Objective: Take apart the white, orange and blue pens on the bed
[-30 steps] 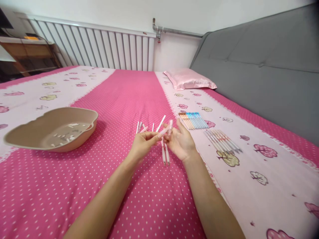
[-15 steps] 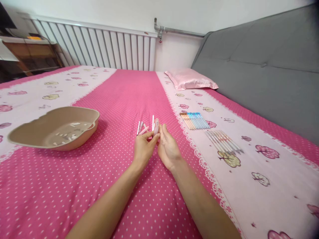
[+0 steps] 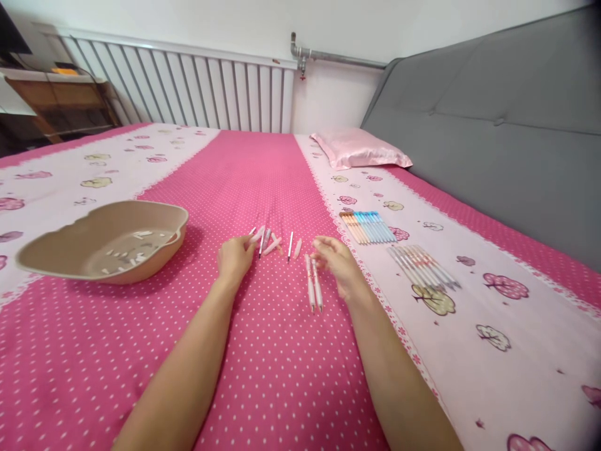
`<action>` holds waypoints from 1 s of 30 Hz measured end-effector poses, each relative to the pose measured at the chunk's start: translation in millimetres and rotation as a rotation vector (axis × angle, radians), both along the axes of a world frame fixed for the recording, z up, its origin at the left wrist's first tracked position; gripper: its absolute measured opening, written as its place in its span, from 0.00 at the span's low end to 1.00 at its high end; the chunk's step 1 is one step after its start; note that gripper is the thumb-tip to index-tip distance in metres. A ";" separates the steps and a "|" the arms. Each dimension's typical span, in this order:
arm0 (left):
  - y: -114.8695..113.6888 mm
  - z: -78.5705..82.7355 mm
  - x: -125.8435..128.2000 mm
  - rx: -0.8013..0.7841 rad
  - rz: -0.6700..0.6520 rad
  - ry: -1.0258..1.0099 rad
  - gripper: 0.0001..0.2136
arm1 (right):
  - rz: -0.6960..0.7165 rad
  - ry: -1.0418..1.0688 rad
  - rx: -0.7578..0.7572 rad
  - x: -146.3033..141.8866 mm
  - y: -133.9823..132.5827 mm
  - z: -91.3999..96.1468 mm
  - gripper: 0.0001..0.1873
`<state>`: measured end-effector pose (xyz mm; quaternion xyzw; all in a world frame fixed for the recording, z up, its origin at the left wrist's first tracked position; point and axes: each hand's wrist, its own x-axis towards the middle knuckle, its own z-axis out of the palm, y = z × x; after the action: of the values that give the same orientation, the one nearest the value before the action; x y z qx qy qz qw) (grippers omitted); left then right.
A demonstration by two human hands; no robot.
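Observation:
My left hand (image 3: 235, 260) is closed, its fingertips at the near end of a pale pink pen barrel (image 3: 256, 235) on the bedspread. Beside it lie a thin white refill with a dark tip (image 3: 261, 244) and several short pink pen parts (image 3: 272, 245). Another white refill (image 3: 290, 247) and a small pink piece (image 3: 298, 248) lie between my hands. My right hand (image 3: 339, 263) is open with loosely bent fingers, just right of two pink-and-white pens (image 3: 310, 285) lying side by side, tips toward me. Nothing shows in its grasp.
A beige basin (image 3: 154, 266) with small white pieces inside stands at left. To the right lie a row of orange and blue pens (image 3: 369, 227) and a row of whitish pens (image 3: 420, 268). Farther off are a pink pillow (image 3: 361, 150), a grey headboard (image 3: 507, 125) and a white radiator (image 3: 197, 88).
My hands, together over the pen parts before, have parted. The left moved left to the pink barrel, the right moved right and opened. Two pens now show between them.

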<state>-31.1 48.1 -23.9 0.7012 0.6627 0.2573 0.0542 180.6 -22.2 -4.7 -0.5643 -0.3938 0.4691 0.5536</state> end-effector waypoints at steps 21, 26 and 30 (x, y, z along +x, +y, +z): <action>-37.4 36.5 21.1 0.016 0.004 -0.111 0.19 | 0.261 -0.341 -0.089 15.3 -1.7 -5.2 0.06; -66.7 39.3 59.4 -0.126 -0.432 -0.350 0.21 | 0.141 0.106 0.060 1.9 -5.1 10.2 0.11; -75.5 28.4 74.1 -0.027 -0.382 -0.335 0.15 | 0.091 0.181 0.087 -3.6 -7.4 14.9 0.13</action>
<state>43.0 -27.3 4.5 0.7604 0.5034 0.3461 0.2204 177.1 -29.7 10.2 -0.4765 -0.3873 0.5256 0.5889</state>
